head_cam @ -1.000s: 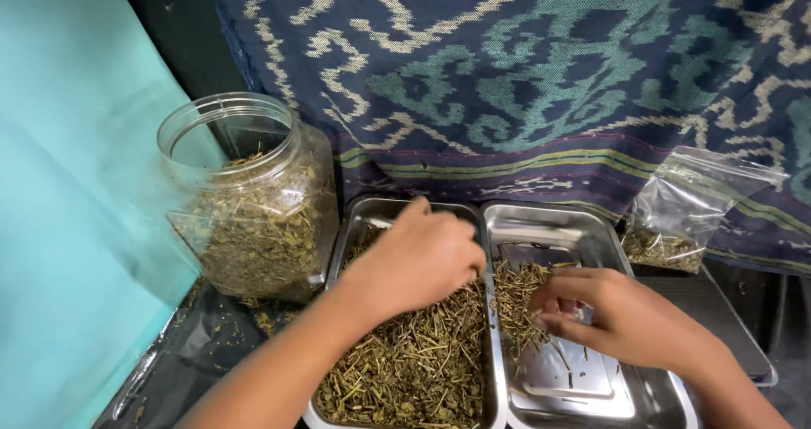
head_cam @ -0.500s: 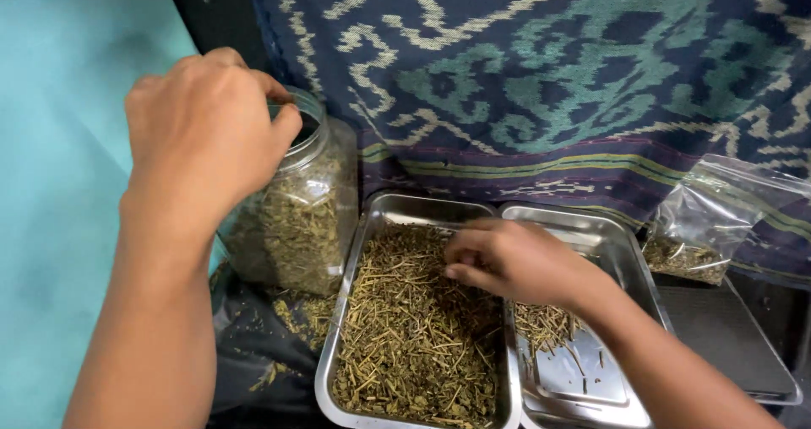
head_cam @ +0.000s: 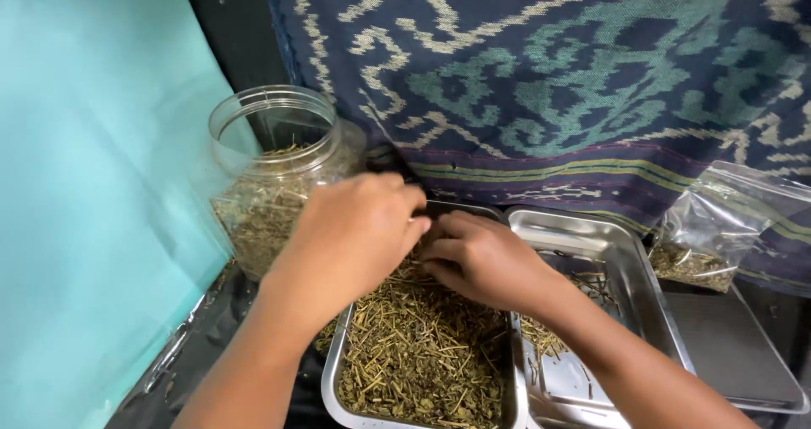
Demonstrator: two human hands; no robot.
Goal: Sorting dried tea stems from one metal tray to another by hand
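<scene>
- Two packages flank the trays: a clear plastic jar [head_cam: 272, 176], lidless and part-filled with dried herb, at the left; a clear zip bag [head_cam: 718, 230] with a little herb at the right, against the patterned woven cloth [head_cam: 549, 83]
- Half a second ago the left hand [head_cam: 351, 239] was at the jar's mouth; now it is down beside the right hand [head_cam: 481, 260]
- Both hands are curled, fingertips bunched in the dried stems [head_cam: 418, 353]; whether they pinch any, I cannot tell
- Stems are tan-green, short, heaped in the left steel tray [head_cam: 338, 370]; the right steel tray [head_cam: 625, 260] holds few
</scene>
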